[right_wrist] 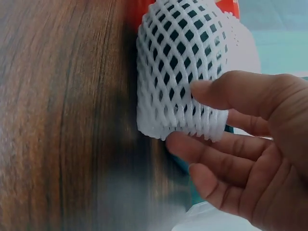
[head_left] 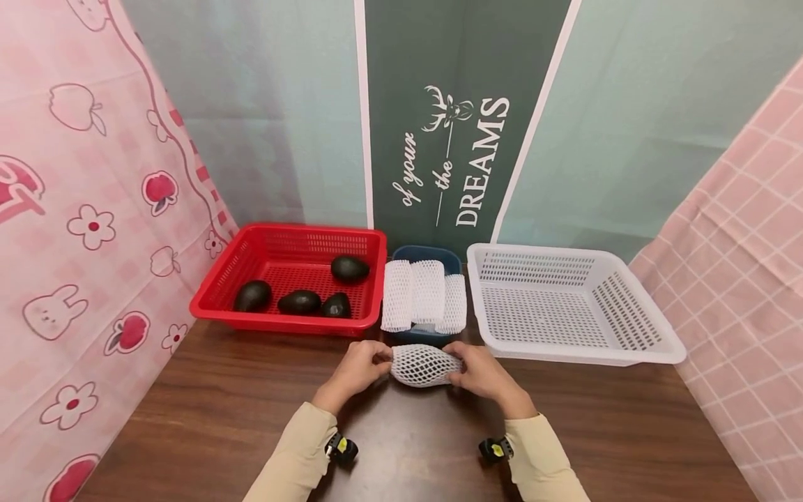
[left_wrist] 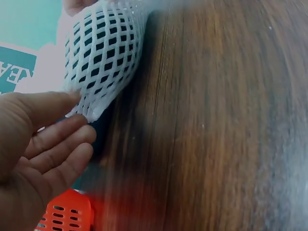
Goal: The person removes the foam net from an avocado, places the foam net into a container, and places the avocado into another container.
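In the head view a white foam net sleeve point(head_left: 422, 366) is held just above the wooden table. Its mesh is stretched round a dark avocado point(left_wrist: 100, 34), which shows only through the holes. My left hand point(head_left: 359, 369) pinches the sleeve's narrowed left end between thumb and forefinger; the other fingers are visible below in the left wrist view. At the opposite end my right hand point(head_left: 483, 371) holds the sleeve's rim, thumb on the mesh and fingers under the edge in the right wrist view.
A red basket point(head_left: 287, 321) with several avocados stands at the left. Behind the hands, a dark blue container point(head_left: 426, 252) bears white foam sleeves point(head_left: 429, 291). To the right is an empty white basket point(head_left: 577, 354). Patterned cloths hang round the table.
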Action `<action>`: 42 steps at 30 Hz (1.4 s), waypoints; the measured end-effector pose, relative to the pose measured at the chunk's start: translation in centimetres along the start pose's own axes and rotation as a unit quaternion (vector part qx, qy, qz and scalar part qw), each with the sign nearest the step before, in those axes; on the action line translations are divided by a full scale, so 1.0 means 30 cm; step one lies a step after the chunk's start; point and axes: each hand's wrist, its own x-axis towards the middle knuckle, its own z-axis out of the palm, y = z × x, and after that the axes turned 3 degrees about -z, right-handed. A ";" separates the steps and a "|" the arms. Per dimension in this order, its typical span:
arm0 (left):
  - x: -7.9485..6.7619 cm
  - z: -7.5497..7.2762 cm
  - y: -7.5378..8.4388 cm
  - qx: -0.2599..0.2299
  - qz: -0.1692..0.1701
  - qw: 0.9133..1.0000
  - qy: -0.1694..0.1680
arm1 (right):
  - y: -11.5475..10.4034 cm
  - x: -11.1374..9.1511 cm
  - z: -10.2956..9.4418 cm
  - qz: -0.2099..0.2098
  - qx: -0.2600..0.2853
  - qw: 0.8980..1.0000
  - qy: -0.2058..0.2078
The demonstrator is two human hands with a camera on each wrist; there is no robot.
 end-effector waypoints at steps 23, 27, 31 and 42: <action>0.015 0.032 0.019 -0.018 0.013 0.999 -0.042 | -0.002 0.011 0.023 -0.025 -0.026 0.999 0.039; 0.015 0.030 0.019 -0.020 0.012 0.999 -0.047 | -0.003 0.007 0.015 -0.014 -0.022 0.999 0.038; 0.011 0.019 0.017 -0.012 0.025 0.999 -0.043 | -0.004 0.002 0.005 -0.001 -0.007 0.999 0.038; 0.002 -0.006 0.001 -0.077 0.019 0.996 -0.049 | 0.002 -0.007 -0.007 -0.001 -0.002 0.999 0.041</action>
